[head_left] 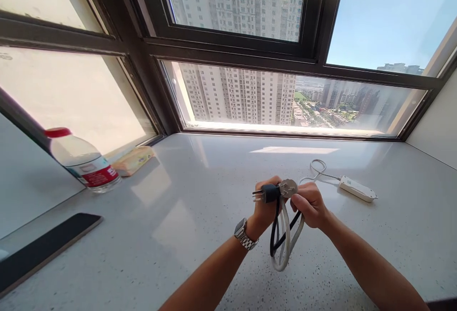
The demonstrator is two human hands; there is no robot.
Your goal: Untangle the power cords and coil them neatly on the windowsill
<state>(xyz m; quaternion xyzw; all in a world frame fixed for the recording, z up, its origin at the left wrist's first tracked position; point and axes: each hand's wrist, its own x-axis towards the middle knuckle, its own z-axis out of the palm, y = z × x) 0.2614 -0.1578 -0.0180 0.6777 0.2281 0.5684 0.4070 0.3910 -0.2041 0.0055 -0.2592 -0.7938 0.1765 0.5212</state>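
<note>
My left hand, with a watch on its wrist, is closed round the looped cords close to a black three-pin plug, whose prongs point left. A pale grey plug sits between my two hands, its prongs facing me. My right hand is closed, thumb and fingers pinching the light grey cord beside that plug. Black and light grey loops hang below both hands above the speckled white counter. What my left fingers grip exactly is partly hidden behind the plugs.
A white power strip lies at the right, its thin cord running toward my right hand. Leftward are a bottle with a red cap, a soft yellowish packet and a long dark flat object. Windows border the counter's back.
</note>
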